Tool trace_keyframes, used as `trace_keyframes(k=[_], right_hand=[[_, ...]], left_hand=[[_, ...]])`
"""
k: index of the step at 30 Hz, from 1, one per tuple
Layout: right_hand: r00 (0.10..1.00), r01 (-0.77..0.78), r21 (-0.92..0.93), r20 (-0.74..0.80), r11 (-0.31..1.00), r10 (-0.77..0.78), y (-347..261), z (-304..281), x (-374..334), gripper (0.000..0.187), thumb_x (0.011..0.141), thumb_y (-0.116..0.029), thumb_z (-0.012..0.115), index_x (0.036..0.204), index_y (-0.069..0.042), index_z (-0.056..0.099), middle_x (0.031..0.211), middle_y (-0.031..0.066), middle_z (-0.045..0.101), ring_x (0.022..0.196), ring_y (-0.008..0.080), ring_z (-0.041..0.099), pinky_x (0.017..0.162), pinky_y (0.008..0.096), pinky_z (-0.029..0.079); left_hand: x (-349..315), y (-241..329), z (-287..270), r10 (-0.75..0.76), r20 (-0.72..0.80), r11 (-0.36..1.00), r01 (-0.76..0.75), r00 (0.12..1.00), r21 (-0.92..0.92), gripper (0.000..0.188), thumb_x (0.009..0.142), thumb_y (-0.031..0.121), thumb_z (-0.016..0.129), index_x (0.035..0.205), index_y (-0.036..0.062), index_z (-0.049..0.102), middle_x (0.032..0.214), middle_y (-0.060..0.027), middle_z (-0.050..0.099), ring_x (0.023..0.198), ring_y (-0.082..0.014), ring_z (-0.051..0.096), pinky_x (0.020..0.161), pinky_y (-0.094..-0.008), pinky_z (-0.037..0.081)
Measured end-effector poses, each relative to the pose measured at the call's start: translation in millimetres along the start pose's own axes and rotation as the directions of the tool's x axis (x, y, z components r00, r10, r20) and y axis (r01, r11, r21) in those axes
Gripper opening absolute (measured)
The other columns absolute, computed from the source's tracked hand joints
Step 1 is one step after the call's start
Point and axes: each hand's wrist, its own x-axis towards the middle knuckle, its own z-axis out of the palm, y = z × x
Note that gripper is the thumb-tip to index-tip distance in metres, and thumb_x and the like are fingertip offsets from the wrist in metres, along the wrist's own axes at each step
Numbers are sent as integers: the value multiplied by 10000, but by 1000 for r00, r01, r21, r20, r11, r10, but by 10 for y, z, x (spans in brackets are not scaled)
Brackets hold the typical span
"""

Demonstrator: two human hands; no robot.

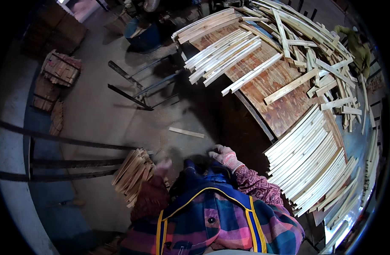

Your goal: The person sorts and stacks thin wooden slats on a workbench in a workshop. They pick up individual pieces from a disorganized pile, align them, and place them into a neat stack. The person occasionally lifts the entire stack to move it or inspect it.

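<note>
A: L hand [162, 166]?
B: Blurred, approx. 11 o'clock; grip can't be told. Stick bundle [133, 174] near it, 10 o'clock.
A: R hand [225, 156]?
B: Gloved, 12 o'clock; fingers part-curled, nothing seen held. Wood strips [305, 161], 2 o'clock.

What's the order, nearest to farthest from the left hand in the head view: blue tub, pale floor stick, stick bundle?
1. Stick bundle, just left of the left hand.
2. Pale floor stick, ahead and slightly right.
3. Blue tub, far ahead, slightly left.
</note>
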Motion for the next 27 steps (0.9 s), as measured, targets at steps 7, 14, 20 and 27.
trace_keyframes(k=[7, 14, 20, 27], right_hand=[[896, 53, 452, -416, 891, 157, 400, -943, 1500, 503, 894, -270, 699, 1310, -17, 573, 1049, 102, 681, 903, 176, 640, 793, 308, 526], [889, -39, 708, -298, 705, 348, -107, -2592, 2935, 685, 905, -198, 709, 1449, 14, 350, 1090, 168, 650, 779, 228, 663, 632, 336, 589], [819, -248, 735, -189, 631, 541, -19, -3034, 3463, 699, 826, -451, 730, 1320, -46, 445, 1101, 201, 621, 977, 311, 629, 747, 397, 545], [736, -366, 440, -403, 820, 544, 35, -2894, 3850, 819, 798, -390, 805, 1375, -9, 366, 1192, 238, 644, 1131, 352, 619, 944, 431, 475]], left_hand=[[3787, -463, -1145, -332, 519, -18, 545, 788, -838, 625, 885, 515, 637, 1404, 194, 503, 1348, -116, 574, 1253, -345, 517, 1054, -439, 395], [5504, -659, -1458, -452, 197, 451, 414, 870, -790, 683, 839, 453, 703, 1408, 144, 484, 1434, -160, 463, 1319, -348, 420, 1099, -423, 362], [6867, -627, -1657, -274, 162, 617, 302, 948, -726, 665, 852, 410, 658, 1423, 134, 457, 1439, -152, 459, 1346, -335, 400, 1107, -406, 362], [7767, -264, -1489, -115, 222, 578, 247, 968, -778, 776, 794, 532, 674, 1435, 170, 428, 1344, -188, 526, 1228, -349, 514, 1030, -427, 425]])
